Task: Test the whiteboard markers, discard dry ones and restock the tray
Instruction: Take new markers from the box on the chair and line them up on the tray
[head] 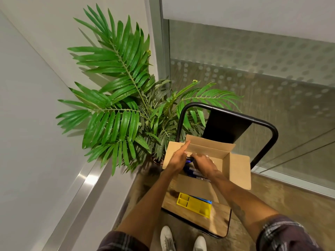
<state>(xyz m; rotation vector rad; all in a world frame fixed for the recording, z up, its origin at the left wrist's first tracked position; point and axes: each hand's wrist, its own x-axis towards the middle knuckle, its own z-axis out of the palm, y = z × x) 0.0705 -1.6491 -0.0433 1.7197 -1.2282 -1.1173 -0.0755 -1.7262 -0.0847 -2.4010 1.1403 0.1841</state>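
A leafy green plant (125, 98) spreads beyond and to the left of both hands. The hands work over a wooden-topped cart (217, 220) with a black tube frame, whose handle arches past the fingertips. On the cart stands an open cardboard box (235, 171), with its flaps folded out. Both hands reach into its left part.

A yellow tray (194, 204) lies on the cart top on the near side of the box, back from the hands and between the two forearms. It rests on something blue (204, 200).

The left hand (178, 157) has its forefinger straight along the box's far flap. One end of a blue marker (188, 159) sits against its palm, but I cannot tell whether its hidden fingers clasp it. The right hand (204, 164), touching the left, curls its fingers over the marker's other end. More markers (194, 172) lie in the box directly beneath the right hand.
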